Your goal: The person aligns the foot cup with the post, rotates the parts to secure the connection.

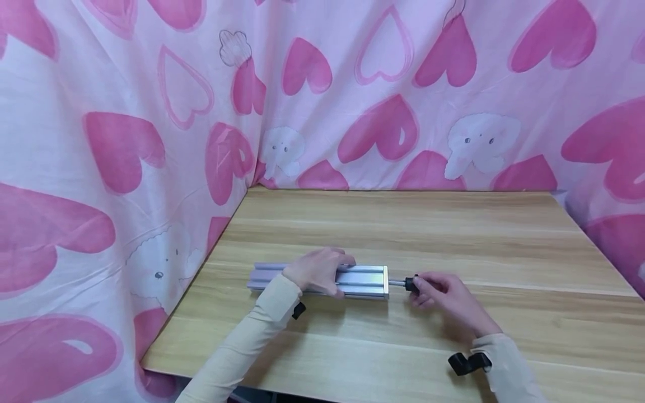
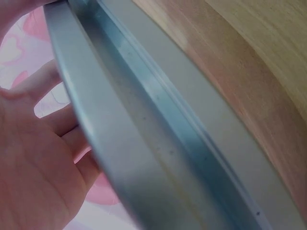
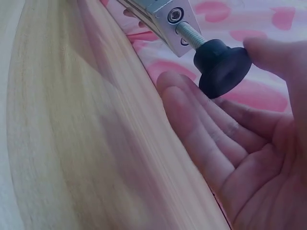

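A silver aluminium profile with long grooves lies lengthwise across the table. My left hand grips it from above near its middle, thumb on the near side and fingers over the far side. In the left wrist view a groove of the profile fills the middle, beside the palm. At its right end, a threaded rod sticks out of the end plate beside a bolt head. My right hand pinches the black levelling foot on that rod, thumb at the disc's rim.
The wood-grain table stretches behind and around the profile. A pink heart-patterned curtain hangs along its left, back and right sides. Black wrist mounts stick out from both sleeves, close over the tabletop.
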The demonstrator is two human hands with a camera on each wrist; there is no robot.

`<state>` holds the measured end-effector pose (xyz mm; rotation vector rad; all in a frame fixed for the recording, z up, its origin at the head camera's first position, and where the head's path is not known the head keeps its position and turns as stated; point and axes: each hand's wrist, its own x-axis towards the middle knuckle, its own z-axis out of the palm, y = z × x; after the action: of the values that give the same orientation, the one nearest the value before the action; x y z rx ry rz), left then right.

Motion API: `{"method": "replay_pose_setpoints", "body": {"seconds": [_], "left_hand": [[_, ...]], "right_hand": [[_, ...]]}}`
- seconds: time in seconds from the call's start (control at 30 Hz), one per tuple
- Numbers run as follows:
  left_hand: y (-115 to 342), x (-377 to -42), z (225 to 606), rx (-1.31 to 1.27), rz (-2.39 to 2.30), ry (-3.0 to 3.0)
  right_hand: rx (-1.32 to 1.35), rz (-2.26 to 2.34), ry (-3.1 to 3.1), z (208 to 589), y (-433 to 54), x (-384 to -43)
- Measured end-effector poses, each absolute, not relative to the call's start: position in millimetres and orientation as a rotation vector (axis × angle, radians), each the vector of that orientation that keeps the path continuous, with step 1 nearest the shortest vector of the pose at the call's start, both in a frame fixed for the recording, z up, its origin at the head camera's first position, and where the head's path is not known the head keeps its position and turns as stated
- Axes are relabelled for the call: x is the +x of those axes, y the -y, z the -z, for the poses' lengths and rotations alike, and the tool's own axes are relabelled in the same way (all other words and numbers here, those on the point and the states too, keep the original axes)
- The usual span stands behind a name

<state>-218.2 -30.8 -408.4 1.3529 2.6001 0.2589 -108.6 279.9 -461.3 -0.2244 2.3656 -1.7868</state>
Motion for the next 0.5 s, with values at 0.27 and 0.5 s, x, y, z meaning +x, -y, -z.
{"method": "replay_pose_setpoints", "body": {"seconds": [0.27,0.5], "left_hand": [[33.1,-216.3,407.8,1.375,-0.254,-2.605],[35.1,-217.4,405.6,1.36,-0.281,-2.617]], "right_hand": [[-0.24,1.743,-2.323,459.9,-277.4,-109.3],[-0.303,1.764,-2.47,458.8,-279.2,-105.1]]}}
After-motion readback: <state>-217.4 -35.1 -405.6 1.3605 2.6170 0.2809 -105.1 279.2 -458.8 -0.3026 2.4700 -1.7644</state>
